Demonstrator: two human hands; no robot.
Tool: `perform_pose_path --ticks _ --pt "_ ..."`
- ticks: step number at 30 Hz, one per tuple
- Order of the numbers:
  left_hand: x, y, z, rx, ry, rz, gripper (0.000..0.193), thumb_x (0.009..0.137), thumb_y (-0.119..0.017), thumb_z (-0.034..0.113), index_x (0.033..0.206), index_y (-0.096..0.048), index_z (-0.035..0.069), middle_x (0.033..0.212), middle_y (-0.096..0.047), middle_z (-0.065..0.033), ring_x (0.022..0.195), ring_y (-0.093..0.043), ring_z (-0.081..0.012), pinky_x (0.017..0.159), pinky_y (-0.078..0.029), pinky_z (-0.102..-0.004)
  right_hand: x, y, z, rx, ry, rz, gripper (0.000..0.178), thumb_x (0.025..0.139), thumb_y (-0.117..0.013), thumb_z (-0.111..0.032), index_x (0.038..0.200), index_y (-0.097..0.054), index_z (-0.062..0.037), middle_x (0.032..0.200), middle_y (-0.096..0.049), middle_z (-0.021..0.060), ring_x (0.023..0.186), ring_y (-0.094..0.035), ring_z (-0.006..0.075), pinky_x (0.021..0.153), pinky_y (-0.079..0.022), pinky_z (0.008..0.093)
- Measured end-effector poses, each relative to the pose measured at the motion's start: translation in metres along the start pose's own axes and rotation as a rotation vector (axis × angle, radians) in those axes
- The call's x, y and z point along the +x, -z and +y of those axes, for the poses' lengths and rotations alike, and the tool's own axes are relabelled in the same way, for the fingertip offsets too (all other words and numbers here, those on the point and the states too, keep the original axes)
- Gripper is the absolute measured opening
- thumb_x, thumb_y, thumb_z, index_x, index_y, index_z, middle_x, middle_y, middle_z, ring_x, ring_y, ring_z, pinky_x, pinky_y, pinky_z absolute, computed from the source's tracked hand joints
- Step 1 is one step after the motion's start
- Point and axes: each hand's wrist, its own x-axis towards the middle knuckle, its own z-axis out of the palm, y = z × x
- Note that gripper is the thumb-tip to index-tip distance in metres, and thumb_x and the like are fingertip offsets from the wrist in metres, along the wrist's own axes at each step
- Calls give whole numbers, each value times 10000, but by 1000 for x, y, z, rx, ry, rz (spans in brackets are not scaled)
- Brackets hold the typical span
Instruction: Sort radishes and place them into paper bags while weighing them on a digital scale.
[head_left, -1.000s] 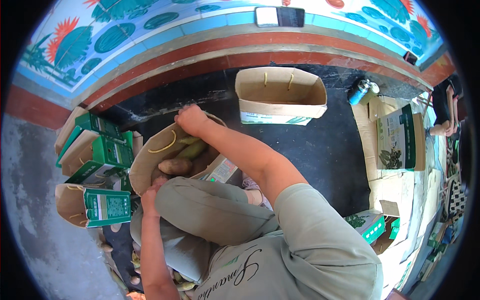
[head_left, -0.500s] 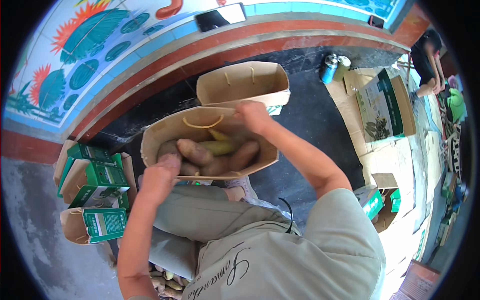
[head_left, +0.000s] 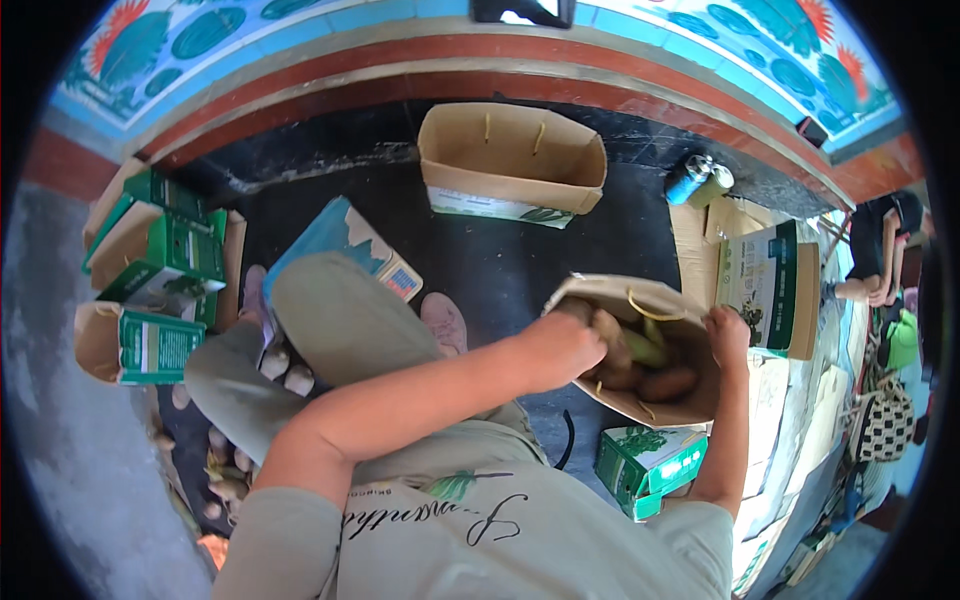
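An open cardboard box (head_left: 604,287) with yellow cord handles (head_left: 645,309) is between my hands, to the right of my knees. Inside lie several brown tubers (head_left: 666,382), like sweet potatoes, and a longer yellow-green one (head_left: 648,346). My left hand (head_left: 562,350) reaches across my body and closes on the box's left end, covering part of its rim. At the opposite end, my right hand (head_left: 728,335) is wrapped over the rim. The box is tilted, and its underside is hidden.
Another open box (head_left: 510,185) stands by the wall. Green cartons (head_left: 185,255) cluster at far left; a green box (head_left: 650,465) sits below the held one. A blue stool (head_left: 325,235) is by my knee. Bottles (head_left: 690,180) and a seated person (head_left: 880,250) are at right.
The box of tubers has swung from in front of my lap to my right, held by both hands. My knees and the blue stool now show where it was.
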Motion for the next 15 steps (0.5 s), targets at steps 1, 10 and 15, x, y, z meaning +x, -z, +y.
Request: perform_pose_path --ticks 1,10,15 --pt "5 19 0 -201 57 10 108 722 -517 160 670 -556 74 668 -568 -102 665 -588 -286 543 -476 -400 -11 -13 7 -78 -27 -64 146 763 -573 -196 679 -537 -81 701 -558 93 677 -575 294 586 -461 404" --pt "-129 117 -67 118 508 490 126 745 -634 123 827 -622 28 826 -625 -111 775 -604 -264 699 -481 -321 39 -50 -37 104 -218 -137 204 848 -481 -258 850 -589 -85 836 -614 171 778 -588 364 673 -468 448" --pt "-233 154 -65 269 820 815 106 779 -591 49 873 -613 5 798 -631 -105 736 -612 -213 688 -472 -287 141 -27 -148 370 76 152 63 801 -562 -140 827 -560 -84 813 -588 115 775 -571 334 663 -453 408"
